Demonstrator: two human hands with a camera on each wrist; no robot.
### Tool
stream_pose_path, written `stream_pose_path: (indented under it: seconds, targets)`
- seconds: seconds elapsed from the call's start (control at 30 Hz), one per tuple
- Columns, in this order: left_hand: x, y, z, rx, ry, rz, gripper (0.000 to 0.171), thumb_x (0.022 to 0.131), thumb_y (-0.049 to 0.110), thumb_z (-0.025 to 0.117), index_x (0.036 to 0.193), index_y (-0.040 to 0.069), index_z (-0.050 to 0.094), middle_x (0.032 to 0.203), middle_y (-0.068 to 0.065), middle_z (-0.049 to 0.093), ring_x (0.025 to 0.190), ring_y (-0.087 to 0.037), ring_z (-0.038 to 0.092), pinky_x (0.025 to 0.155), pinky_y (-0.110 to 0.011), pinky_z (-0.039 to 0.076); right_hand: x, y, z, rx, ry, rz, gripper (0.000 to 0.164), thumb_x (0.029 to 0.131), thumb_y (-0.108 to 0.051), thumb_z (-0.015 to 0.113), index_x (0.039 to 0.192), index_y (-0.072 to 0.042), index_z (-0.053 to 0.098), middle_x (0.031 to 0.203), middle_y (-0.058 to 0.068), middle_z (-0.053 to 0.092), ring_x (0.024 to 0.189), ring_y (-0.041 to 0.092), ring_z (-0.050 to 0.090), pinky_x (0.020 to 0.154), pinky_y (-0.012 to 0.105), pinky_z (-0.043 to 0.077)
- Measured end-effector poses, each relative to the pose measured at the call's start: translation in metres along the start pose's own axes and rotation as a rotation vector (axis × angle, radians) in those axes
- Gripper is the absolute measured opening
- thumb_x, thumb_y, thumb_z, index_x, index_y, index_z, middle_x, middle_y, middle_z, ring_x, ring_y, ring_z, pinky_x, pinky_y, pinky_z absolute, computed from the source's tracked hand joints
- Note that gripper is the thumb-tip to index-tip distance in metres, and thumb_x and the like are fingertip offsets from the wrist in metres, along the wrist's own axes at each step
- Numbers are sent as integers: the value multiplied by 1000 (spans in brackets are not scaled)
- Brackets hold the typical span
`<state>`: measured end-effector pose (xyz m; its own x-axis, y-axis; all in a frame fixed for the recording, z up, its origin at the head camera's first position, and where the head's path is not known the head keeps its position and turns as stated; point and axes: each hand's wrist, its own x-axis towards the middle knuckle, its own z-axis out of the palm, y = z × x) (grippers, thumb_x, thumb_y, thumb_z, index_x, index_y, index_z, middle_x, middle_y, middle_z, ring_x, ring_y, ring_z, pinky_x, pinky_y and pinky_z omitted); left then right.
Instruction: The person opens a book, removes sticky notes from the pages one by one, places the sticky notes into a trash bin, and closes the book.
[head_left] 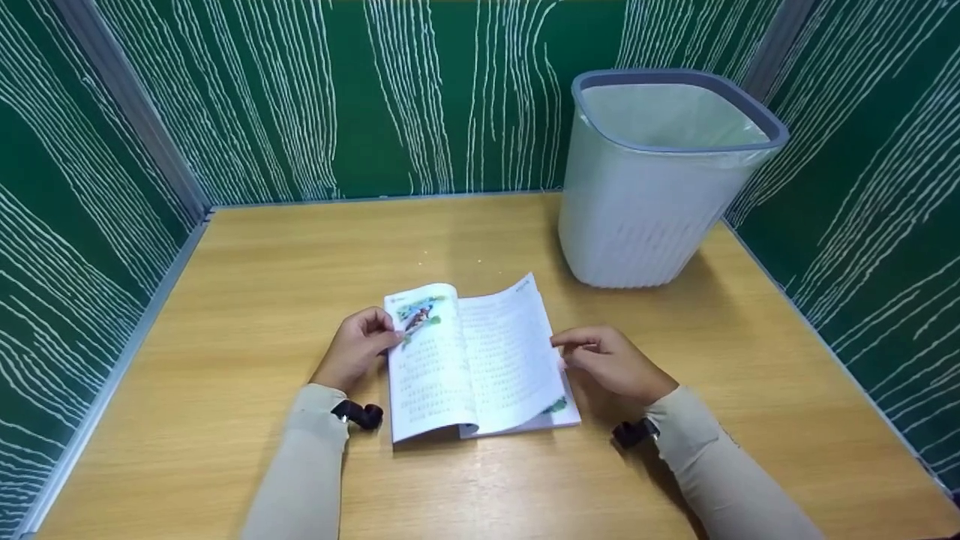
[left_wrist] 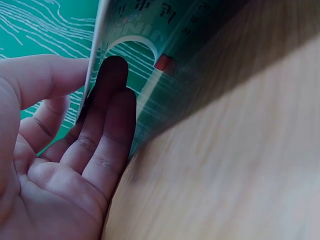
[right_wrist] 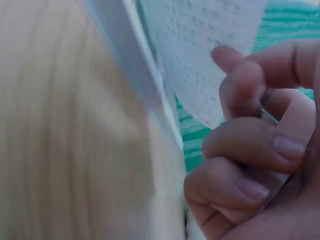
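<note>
An open book (head_left: 431,367) with printed text and a coloured picture lies on the wooden table. My left hand (head_left: 358,346) holds its left side, thumb on the page and fingers behind the cover. In the left wrist view, those fingers (left_wrist: 107,135) rest against the green back cover (left_wrist: 142,30). On the other side, my right hand (head_left: 611,360) pinches the outer edge of a right-hand page (head_left: 506,352), which curves up from the pages below. The right wrist view has the fingertips at this lifted page (right_wrist: 200,50), with the other fingers curled.
A white bin (head_left: 645,217) with a grey rim and a liner stands on the table at the back right. Green partitions (head_left: 360,97) with white wavy lines enclose the table (head_left: 262,277). Tiny pale specks lie beyond the book.
</note>
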<state>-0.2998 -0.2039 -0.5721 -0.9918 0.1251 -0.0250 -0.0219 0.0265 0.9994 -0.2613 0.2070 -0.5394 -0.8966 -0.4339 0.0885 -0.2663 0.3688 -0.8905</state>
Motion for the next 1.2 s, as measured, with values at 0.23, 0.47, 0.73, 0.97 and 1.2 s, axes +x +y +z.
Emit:
stream_pose_path:
  seconds: [0.23,0.47,0.73,0.97,1.2]
  targets:
    - [0,3,0,-4,5,-40,20,90,-1,70,107,2,62,103,-9,66,96,-21,64,80,-28,57,4,-25,31,-215,-104,-254,44,93,2,61,132,-16,71,104,5,72,86,15,60,73,24,52]
    - [0,5,-3,46,-20,-17,15,94,3,69,108,-2,72,109,-12,71,99,-22,66,82,-29,58,19,-50,61,-530,-155,-492,60,91,-3,63,145,-28,60,86,-8,61,74,17,58,65,24,46]
    - [-2,6,2,-163,-7,-29,23,100,7,55,108,-8,70,92,-8,76,79,-16,71,73,-29,60,24,-62,75,-683,-265,-404,65,93,-8,63,148,-41,54,82,-10,54,65,6,44,53,21,39]
    - [-3,7,0,-64,-48,-23,32,98,29,73,110,-1,71,100,-9,74,88,-20,70,79,-31,60,26,-66,81,-736,-279,-438,69,90,-8,63,150,-41,52,83,-10,55,65,7,46,53,22,40]
    - [-1,2,-1,45,-48,-52,26,91,18,80,108,2,67,109,-11,68,97,-23,65,85,-33,58,25,-64,81,-734,-273,-409,67,90,-18,69,151,-37,50,86,-8,60,67,6,49,54,21,41]
